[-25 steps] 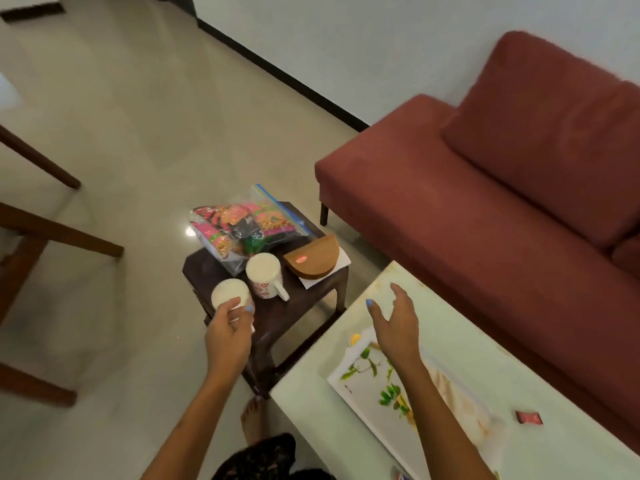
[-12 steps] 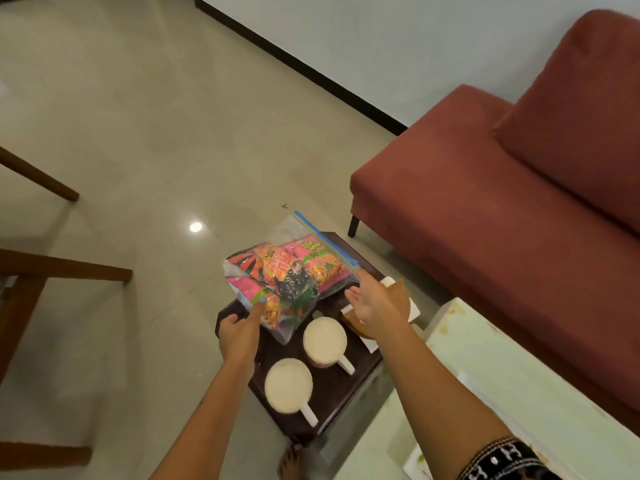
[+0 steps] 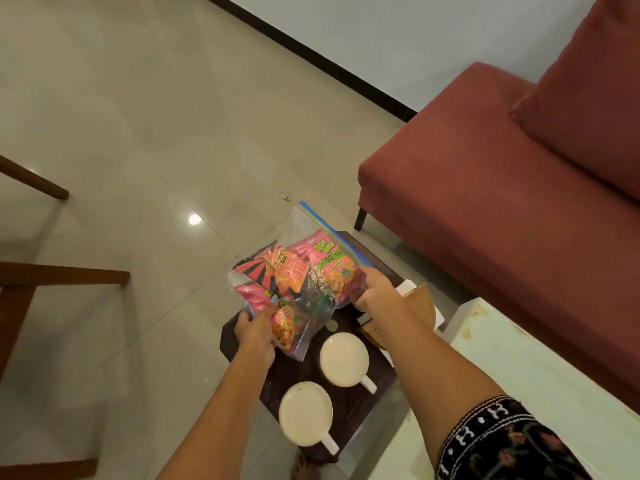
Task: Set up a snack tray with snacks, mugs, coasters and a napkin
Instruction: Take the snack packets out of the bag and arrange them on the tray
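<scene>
A clear zip bag of bright snack packets [image 3: 304, 271] lies across the far end of a small dark stool [image 3: 349, 400]. My left hand [image 3: 256, 327] grips the bag's near left edge and my right hand [image 3: 374, 289] grips its right edge. Two white mugs stand on the stool closer to me: one [image 3: 344, 358] in the middle, the other [image 3: 305, 413] at the near corner, both handles pointing right. Brown half-round coasters [image 3: 420, 306] rest on a white napkin [image 3: 405, 287] at the stool's right side, partly hidden by my right forearm.
A pale green table [image 3: 540, 386] stands to the right of the stool. Behind it is a red sofa [image 3: 485, 209] with a cushion. Wooden furniture legs [image 3: 62, 275] stick in from the left over a glossy tiled floor.
My left hand let go of the near mug and both hands moved out to the snack bag and closed on its edges. The view swung from the green table onto the stool.
</scene>
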The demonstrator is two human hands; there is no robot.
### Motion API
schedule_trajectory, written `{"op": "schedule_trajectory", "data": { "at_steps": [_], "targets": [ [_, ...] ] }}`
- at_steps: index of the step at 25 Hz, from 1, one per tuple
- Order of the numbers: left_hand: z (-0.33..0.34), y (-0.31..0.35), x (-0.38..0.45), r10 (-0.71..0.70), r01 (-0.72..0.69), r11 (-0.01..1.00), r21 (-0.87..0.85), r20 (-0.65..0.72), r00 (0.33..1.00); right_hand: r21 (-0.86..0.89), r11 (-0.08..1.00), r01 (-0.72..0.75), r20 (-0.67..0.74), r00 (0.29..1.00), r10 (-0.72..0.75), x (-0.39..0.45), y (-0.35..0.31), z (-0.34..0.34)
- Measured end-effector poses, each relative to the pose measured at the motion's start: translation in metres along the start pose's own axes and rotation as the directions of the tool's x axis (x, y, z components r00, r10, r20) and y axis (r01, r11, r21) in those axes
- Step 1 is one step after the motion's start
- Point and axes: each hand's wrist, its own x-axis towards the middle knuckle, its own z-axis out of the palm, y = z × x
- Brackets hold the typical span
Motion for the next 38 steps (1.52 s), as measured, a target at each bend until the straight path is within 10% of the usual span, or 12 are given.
{"op": "schedule_trajectory", "data": {
  "at_steps": [7, 13, 17, 19, 22, 26, 29, 31, 34, 38],
  "targets": [
    [0.031, 0.022, -0.054, 0.174, -0.129, 0.971, -0.200, 0.227, 0.958, 0.390, 0.883, 0.262, 0.110, 0.939, -0.327, -0.073, -0.050, -0.026],
    [0.082, -0.014, -0.164, 0.191, -0.219, 0.958, 0.185, 0.159, 0.969, 0.450, 0.604, 0.658, 0.049, 0.657, -0.752, -0.195, -0.071, -0.113],
    [0.127, -0.022, -0.283, 0.553, -0.613, 0.776, 0.149, 0.306, 0.775, 0.201, 0.392, 0.898, -0.006, 0.402, -0.916, -0.248, -0.037, -0.196],
    [0.153, -0.034, -0.336, 0.582, -0.698, 0.685, 0.207, 0.420, 0.696, -0.090, 0.161, 0.983, 0.013, 0.163, -0.986, -0.264, -0.008, -0.247],
    [0.186, -0.072, -0.368, 0.469, -0.699, 0.575, 0.425, 0.528, 0.708, -0.459, -0.221, 0.861, 0.193, -0.146, -0.970, -0.266, 0.031, -0.317],
    [0.192, -0.159, -0.372, 0.227, -0.603, 0.330, 0.726, 0.559, 0.798, -0.598, -0.523, 0.607, 0.399, -0.340, -0.852, -0.256, 0.073, -0.404],
    [0.178, -0.219, -0.379, 0.212, -0.593, 0.233, 0.771, 0.555, 0.805, -0.663, -0.379, 0.645, 0.392, -0.133, -0.910, -0.246, 0.114, -0.456],
    [0.164, -0.252, -0.387, 0.181, -0.586, 0.195, 0.786, 0.559, 0.809, -0.470, 0.103, 0.876, 0.099, 0.168, -0.981, -0.249, 0.129, -0.471],
    [0.138, -0.291, -0.395, 0.165, -0.635, 0.195, 0.747, 0.613, 0.772, -0.194, 0.555, 0.809, -0.289, 0.493, -0.820, -0.242, 0.114, -0.484],
    [0.111, -0.312, -0.409, 0.274, -0.735, 0.289, 0.613, 0.683, 0.677, -0.221, 0.817, 0.533, -0.065, 0.827, -0.558, -0.230, 0.105, -0.488]
  ]
}}
